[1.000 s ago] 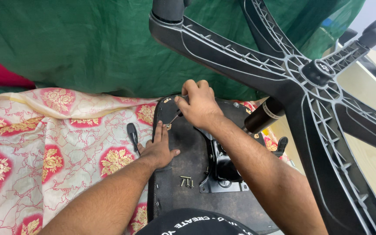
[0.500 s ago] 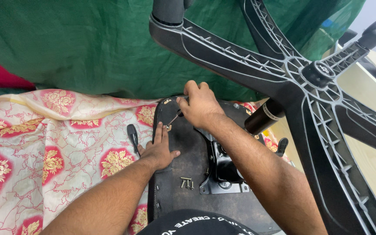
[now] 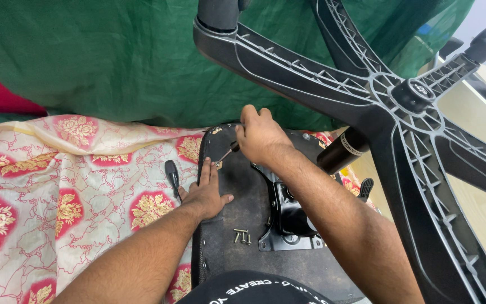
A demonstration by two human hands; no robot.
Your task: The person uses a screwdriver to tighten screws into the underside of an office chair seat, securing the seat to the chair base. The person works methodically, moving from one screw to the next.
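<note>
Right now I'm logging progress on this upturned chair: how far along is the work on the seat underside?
Done: several loose screws lie on the seat underside, apparently already removed. In hand: the right hand works a screwdriver at the seat's front edge; the left hand presses flat beside it. Left: the metal mechanism plate and star base remain attached.

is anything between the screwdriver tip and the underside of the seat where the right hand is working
Nothing visible blocks it. The right hand holds the thin metal-shafted screwdriver, whose tip reaches the black fabric-covered seat underside beside the fingertips of the left hand, which lies flat on it. The loose metal screws lie nearer the camera, off to the side.
</note>
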